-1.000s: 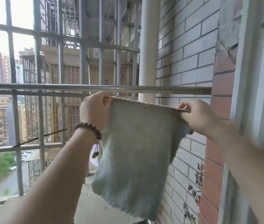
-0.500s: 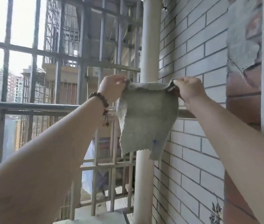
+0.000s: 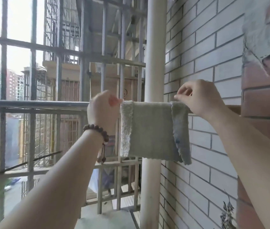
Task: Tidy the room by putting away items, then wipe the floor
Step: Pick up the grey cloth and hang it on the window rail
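A grey-green cleaning cloth (image 3: 152,129) hangs folded over a horizontal metal rail (image 3: 35,104) of the balcony grille, at chest height in the middle of the head view. My left hand (image 3: 103,109), with a bead bracelet on the wrist, holds the cloth's top left corner at the rail. My right hand (image 3: 198,98) pinches the cloth's top right edge between thumb and fingers, just above the rail.
A white vertical pipe (image 3: 154,63) stands right behind the cloth. A white brick wall (image 3: 205,55) closes off the right side, with a red brick pillar (image 3: 263,96) nearer me. Metal grille bars (image 3: 31,80) fill the left, with buildings and a street far below.
Both hands carried the cloth up and over the rail and lowered it, so it now hangs draped across the rail instead of stretched in the air.
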